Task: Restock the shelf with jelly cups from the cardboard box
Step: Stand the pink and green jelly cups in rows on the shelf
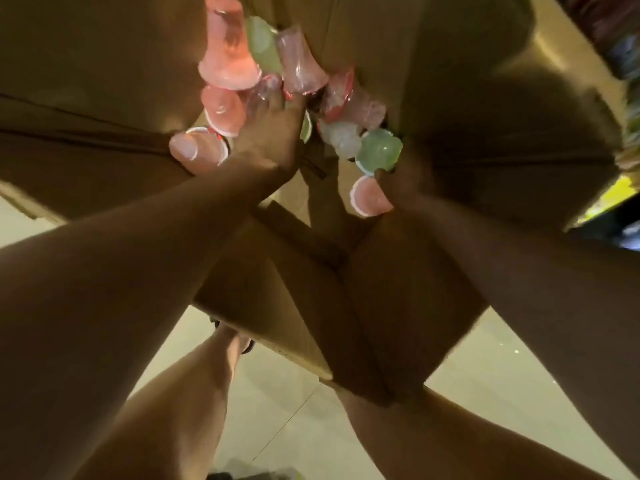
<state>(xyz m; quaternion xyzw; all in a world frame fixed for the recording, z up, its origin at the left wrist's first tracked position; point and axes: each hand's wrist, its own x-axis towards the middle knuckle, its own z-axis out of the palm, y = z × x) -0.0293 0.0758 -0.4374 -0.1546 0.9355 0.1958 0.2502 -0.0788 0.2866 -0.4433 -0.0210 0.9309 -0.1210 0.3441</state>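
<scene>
We see no readable brand, label or writing anywhere; the cup lids show only red-and-white rims, too blurred to read.

Both arms reach down into an open cardboard box (104,81) with brown flaps spread to either side of the hands. The jelly cups (298,64) lie in a loose pile on the box bottom, just beyond and between the two hands. We count roughly eleven visible: about seven pink or pale pink ones, about three green ones, and one whitish one; overlap and blur make the count uncertain.

The left hand (266,133) is in the pile, fingers stretched forward among the cups; a pink cup (199,148) lies on its side against the outer edge of this hand, and another pink cup (221,110) sits just beyond it. We cannot tell whether the fingers are curled round any cup, as their tips are hidden in the pile.

The right hand (405,181) is dark and blurred. A green cup (379,152) sits right at its fingertips and a pink cup with white rim (369,197) rests against its inner side, touching it. We cannot tell whether it grips either one.

A tall pink cup (228,57) stands upside down at the far side of the pile, beyond the left hand.

Below the box, nearer than the hands, we see bare legs, one sandalled foot (235,337) and a pale tiled floor (287,410). At the far right, past the right hand, coloured packaging (623,64) shows, blurred and unreadable.
</scene>
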